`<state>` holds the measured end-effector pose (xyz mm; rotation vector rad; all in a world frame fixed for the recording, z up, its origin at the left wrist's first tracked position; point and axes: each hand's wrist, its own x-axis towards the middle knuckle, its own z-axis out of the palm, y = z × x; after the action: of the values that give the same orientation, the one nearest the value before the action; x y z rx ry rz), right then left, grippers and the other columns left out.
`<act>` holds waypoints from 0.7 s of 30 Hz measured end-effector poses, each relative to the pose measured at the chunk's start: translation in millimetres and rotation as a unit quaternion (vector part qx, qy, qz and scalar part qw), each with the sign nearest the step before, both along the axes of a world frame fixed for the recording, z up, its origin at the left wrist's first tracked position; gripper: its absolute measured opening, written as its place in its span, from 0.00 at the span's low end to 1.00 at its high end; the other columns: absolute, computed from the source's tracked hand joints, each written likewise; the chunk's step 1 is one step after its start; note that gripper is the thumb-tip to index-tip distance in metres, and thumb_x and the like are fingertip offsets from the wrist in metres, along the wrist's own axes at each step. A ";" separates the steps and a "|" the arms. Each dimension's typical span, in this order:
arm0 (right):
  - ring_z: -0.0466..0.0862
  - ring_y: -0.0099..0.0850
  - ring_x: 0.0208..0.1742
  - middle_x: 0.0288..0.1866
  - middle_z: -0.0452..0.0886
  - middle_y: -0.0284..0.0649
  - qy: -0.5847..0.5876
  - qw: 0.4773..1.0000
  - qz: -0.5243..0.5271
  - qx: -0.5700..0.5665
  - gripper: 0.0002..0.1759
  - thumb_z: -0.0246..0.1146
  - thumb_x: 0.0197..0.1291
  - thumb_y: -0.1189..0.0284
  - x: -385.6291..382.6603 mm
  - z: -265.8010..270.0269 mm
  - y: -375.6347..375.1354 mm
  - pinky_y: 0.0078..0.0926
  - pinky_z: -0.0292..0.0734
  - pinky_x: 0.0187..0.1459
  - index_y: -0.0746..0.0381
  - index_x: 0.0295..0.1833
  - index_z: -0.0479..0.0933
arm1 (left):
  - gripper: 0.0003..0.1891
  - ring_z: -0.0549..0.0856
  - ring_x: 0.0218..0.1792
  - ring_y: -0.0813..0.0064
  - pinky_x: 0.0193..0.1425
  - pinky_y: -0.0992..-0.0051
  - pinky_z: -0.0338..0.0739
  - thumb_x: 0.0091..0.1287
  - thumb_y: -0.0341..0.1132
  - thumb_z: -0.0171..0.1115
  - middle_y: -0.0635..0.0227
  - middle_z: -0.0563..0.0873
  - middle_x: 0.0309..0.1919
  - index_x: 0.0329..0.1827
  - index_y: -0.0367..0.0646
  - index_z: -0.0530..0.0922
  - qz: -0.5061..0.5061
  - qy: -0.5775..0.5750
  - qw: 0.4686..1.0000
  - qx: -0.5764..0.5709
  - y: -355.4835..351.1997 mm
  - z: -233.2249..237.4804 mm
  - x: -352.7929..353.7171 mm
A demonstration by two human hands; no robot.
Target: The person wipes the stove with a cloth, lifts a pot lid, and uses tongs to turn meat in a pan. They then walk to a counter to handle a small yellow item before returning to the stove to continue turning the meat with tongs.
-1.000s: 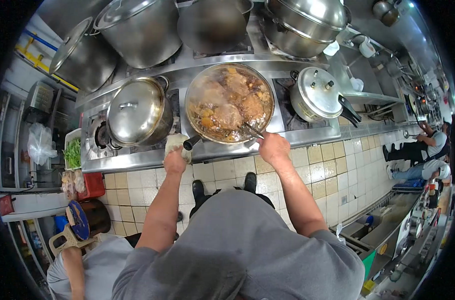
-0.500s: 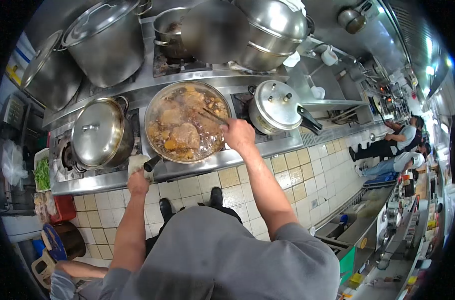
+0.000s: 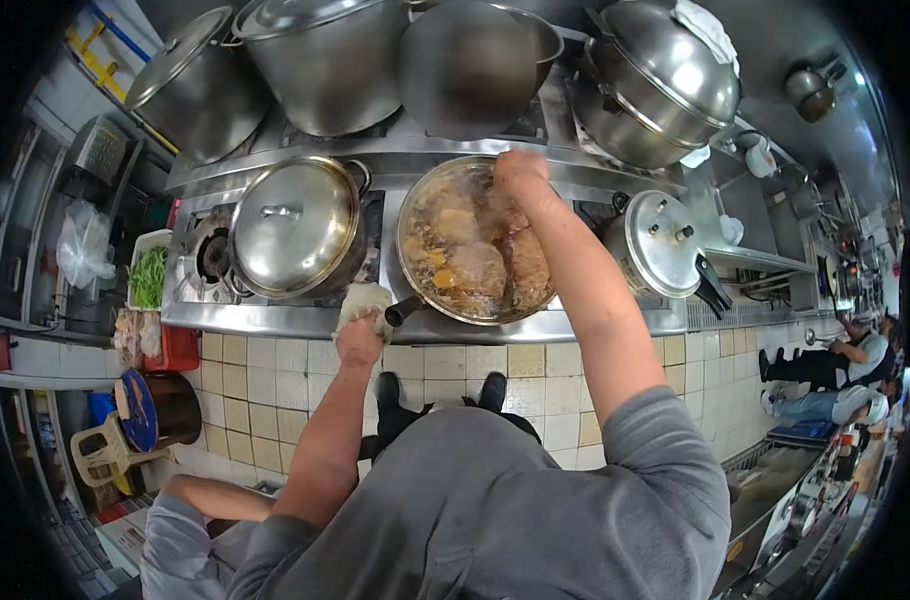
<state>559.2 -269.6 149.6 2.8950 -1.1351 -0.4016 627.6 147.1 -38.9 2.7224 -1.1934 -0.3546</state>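
A wide frying pan (image 3: 490, 321) sits on the stove, full of bubbling brown broth with large pieces of meat (image 3: 476, 268) in it. Steam rises from the broth. My right hand (image 3: 521, 174) is closed above the pan's far rim. The chopsticks it held a moment ago are mostly hidden beneath it now. A folded pale cloth (image 3: 366, 299) is bunched in my left hand (image 3: 359, 338), close to the left of the pan's black handle (image 3: 405, 310).
Left of the pan stands a lidded pot (image 3: 293, 228); on its right is a pressure cooker (image 3: 665, 243). Tall stockpots (image 3: 320, 85) and a steamer (image 3: 655, 90) line the back. Another person's arm (image 3: 220, 497) shows at lower left. Two people (image 3: 845, 365) stand far right.
My right hand has moved from the pan's right side to its far rim, and the chopsticks have gone out of sight. My left hand still grips the cloth. The view has shifted.
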 end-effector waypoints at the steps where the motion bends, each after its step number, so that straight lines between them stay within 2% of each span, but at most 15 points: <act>1: 0.91 0.43 0.62 0.60 0.91 0.45 0.006 1.000 0.011 -0.010 0.18 0.63 0.66 0.69 4.0 -2.0 0.7 0.43 0.87 0.59 0.57 0.57 0.90 | 0.28 0.88 0.59 0.54 0.62 0.55 0.86 0.62 0.31 0.71 0.59 0.89 0.59 0.68 0.57 0.84 0.004 0.002 1.000 0.000 2.3 -6.6 1.8; 3: 0.90 0.42 0.62 0.62 0.90 0.43 0.016 0.999 0.020 -0.021 0.18 0.63 0.67 0.68 6.1 -1.8 -0.9 0.41 0.87 0.59 0.56 0.58 0.90 | 0.29 0.86 0.63 0.56 0.65 0.58 0.85 0.62 0.31 0.70 0.64 0.86 0.66 0.70 0.58 0.83 0.020 0.037 0.998 0.056 -2.8 5.4 1.2; 8: 0.90 0.42 0.63 0.63 0.90 0.43 0.033 0.999 0.010 -0.034 0.18 0.63 0.68 0.67 -20.3 24.0 2.8 0.41 0.87 0.58 0.56 0.60 0.89 | 0.31 0.86 0.63 0.58 0.63 0.58 0.86 0.63 0.29 0.68 0.67 0.85 0.66 0.72 0.60 0.81 0.013 0.020 0.998 0.056 -1.1 -0.8 1.0; 13: 0.92 0.48 0.57 0.53 0.92 0.47 -0.051 0.998 -0.029 -0.033 0.16 0.63 0.67 0.65 -72.9 24.6 5.0 0.43 0.87 0.57 0.60 0.52 0.91 | 0.31 0.87 0.63 0.58 0.60 0.57 0.88 0.64 0.28 0.65 0.69 0.84 0.65 0.72 0.61 0.80 0.008 0.016 0.998 0.064 -1.1 -0.8 1.2; 16: 0.92 0.49 0.53 0.49 0.93 0.48 -0.104 0.993 -0.048 -0.030 0.16 0.64 0.66 0.62 -107.5 20.7 17.7 0.45 0.87 0.55 0.59 0.48 0.92 | 0.29 0.88 0.62 0.58 0.61 0.57 0.87 0.65 0.28 0.65 0.69 0.85 0.63 0.71 0.61 0.81 0.009 0.005 0.998 0.064 -2.0 -2.4 1.4; 19: 0.92 0.49 0.51 0.47 0.92 0.48 -0.134 0.988 -0.078 -0.025 0.15 0.64 0.66 0.61 -138.0 15.9 32.4 0.47 0.87 0.53 0.56 0.46 0.91 | 0.28 0.88 0.62 0.58 0.62 0.57 0.87 0.64 0.32 0.69 0.69 0.85 0.63 0.70 0.61 0.83 0.004 0.006 0.996 0.087 -5.8 14.0 -2.2; 21: 0.92 0.49 0.50 0.46 0.92 0.48 -0.150 0.983 -0.099 -0.022 0.14 0.65 0.66 0.60 -156.2 9.3 38.1 0.48 0.87 0.53 0.55 0.45 0.91 | 0.30 0.88 0.62 0.59 0.64 0.56 0.86 0.63 0.36 0.74 0.68 0.85 0.63 0.71 0.62 0.81 0.027 0.035 0.993 0.113 -11.3 34.3 -7.0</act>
<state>403.0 -231.5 158.9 2.8799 -1.4564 0.0652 620.6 135.8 -4.6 2.8974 -1.1207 -0.6077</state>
